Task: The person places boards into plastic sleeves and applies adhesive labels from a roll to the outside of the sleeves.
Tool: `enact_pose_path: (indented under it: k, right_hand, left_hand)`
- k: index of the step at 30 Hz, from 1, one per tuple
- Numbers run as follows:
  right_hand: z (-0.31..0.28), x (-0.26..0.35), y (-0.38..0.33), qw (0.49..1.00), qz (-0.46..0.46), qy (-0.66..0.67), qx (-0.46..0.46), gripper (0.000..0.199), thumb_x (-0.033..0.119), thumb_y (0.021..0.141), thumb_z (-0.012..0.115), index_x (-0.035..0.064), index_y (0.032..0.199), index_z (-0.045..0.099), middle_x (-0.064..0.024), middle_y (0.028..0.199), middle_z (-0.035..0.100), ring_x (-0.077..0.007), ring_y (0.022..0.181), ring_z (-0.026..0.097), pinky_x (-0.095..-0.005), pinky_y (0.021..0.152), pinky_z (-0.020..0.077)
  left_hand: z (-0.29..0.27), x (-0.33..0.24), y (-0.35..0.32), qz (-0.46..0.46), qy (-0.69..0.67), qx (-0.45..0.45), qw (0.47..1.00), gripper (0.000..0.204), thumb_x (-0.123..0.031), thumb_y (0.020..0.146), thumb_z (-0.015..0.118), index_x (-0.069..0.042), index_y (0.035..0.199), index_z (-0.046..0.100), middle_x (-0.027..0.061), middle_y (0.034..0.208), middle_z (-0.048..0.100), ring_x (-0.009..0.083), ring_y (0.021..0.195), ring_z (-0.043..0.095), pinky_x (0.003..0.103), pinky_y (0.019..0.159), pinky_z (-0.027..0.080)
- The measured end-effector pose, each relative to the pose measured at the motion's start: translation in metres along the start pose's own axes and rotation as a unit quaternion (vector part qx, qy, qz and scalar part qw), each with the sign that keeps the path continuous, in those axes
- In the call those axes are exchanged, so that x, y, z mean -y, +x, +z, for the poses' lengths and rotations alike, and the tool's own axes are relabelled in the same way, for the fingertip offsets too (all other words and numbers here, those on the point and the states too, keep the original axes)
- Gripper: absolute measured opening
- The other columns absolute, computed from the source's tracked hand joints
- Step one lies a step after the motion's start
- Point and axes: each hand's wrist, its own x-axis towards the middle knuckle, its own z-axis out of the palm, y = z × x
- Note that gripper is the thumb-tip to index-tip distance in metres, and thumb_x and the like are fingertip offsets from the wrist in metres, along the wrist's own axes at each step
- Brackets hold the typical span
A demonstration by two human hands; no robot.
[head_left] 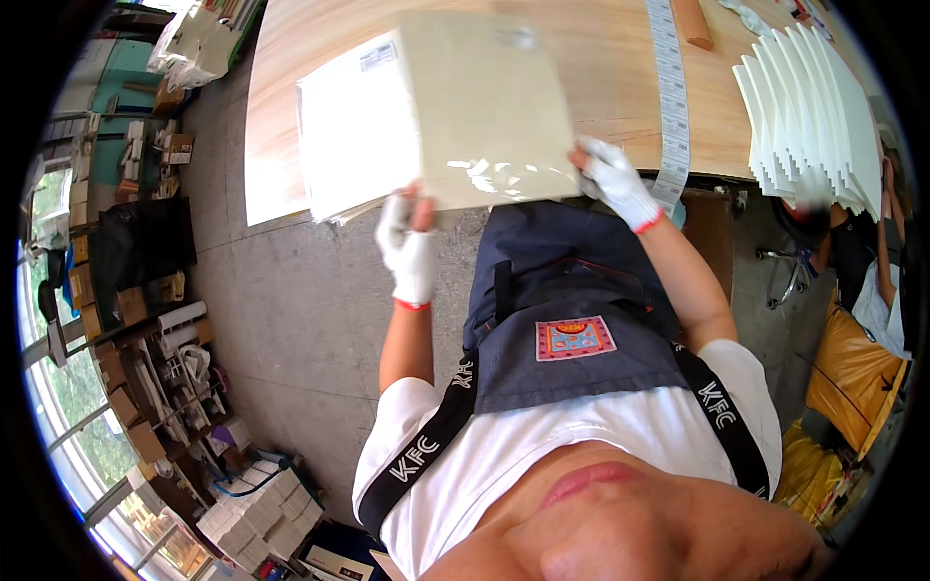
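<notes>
A flat cream sheet in a shiny clear plastic sleeve (489, 107) is held over the near side of the table, slightly blurred. My left hand (412, 247), in a white glove with bare fingertips, pinches its near left corner. At the near right corner, my right hand (615, 184), gloved the same way, is closed on the edge. Partly under the sleeve's left side lies a stack of white sleeved sheets (354, 131), with a small printed label on its far part.
The wooden table (601, 58) carries a long strip of printed labels (670, 97), a brown roll (692, 24) and fanned white boards (804, 116) at right. Another person's arm (885, 242) shows at far right, near yellow sacks (848, 378). Cartons and shelves (145, 387) line the left.
</notes>
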Motion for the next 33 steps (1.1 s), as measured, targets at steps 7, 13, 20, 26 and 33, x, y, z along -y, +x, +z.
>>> enact_pose_path:
  k: [7, 13, 20, 26, 33]
  right_hand:
    - [0.152, 0.019, 0.096, 0.959, -0.062, -0.255, 0.112, 0.032, 0.035, 0.086, 0.063, 0.0037, 0.079, 0.062, -0.0023, 0.064, 0.058, -0.0093, 0.055, 0.051, -0.0261, 0.05, 0.038]
    - [0.097, 0.038, 0.057, 0.973, -0.052, -0.161, 0.158, 0.021, 0.016, 0.09, 0.049, 0.0029, 0.105, 0.055, -0.0065, 0.087, 0.064, -0.0089, 0.065, 0.053, -0.0246, 0.059, 0.0446]
    - [-0.056, 0.129, -0.13, 0.876, -0.324, -0.148, -0.325, 0.03, 0.03, 0.095, 0.045, 0.0033, 0.1, 0.058, -0.0009, 0.071, 0.058, -0.0066, 0.055, 0.051, -0.0176, 0.048, 0.0397]
    - [-0.227, 0.196, -0.23, 0.844, -0.222, -0.036, -0.486, 0.036, 0.03, 0.098, 0.033, 0.0046, 0.108, 0.056, -0.0069, 0.089, 0.067, -0.0056, 0.056, 0.051, -0.0163, 0.043, 0.0389]
    - [-0.23, 0.226, -0.225, 0.906, -0.187, 0.094, -0.367, 0.025, 0.026, 0.099, 0.036, 0.009, 0.112, 0.047, -0.0104, 0.108, 0.06, -0.0064, 0.059, 0.048, -0.013, 0.042, 0.0383]
  left_hand:
    - [-0.111, 0.002, 0.047, 0.005, 0.326, -0.194, 0.925, 0.034, -0.017, 0.089, 0.055, -0.002, 0.12, 0.057, 0.0046, 0.085, 0.061, 0.0144, 0.073, 0.056, 0.028, 0.07, 0.048]
    - [-0.094, 0.027, 0.046, -0.064, 0.122, -0.202, 0.97, 0.039, -0.009, 0.092, 0.048, -0.002, 0.13, 0.048, 0.0108, 0.119, 0.055, 0.0196, 0.106, 0.053, 0.03, 0.089, 0.043]
    - [-0.079, 0.07, -0.01, 0.158, 0.14, -0.335, 0.918, 0.04, -0.002, 0.089, 0.047, -0.001, 0.129, 0.044, 0.0157, 0.127, 0.05, 0.0287, 0.112, 0.05, 0.038, 0.094, 0.042]
    - [0.019, 0.063, -0.033, 0.355, 0.244, 0.038, 0.902, 0.04, 0.011, 0.075, 0.051, 0.002, 0.113, 0.055, 0.0167, 0.121, 0.054, 0.0354, 0.114, 0.051, 0.042, 0.095, 0.041]
    - [0.105, 0.058, 0.032, 0.318, 0.462, 0.239, 0.792, 0.045, -0.019, 0.08, 0.062, -0.012, 0.124, 0.054, 0.0152, 0.134, 0.044, 0.0399, 0.125, 0.036, 0.049, 0.106, 0.026]
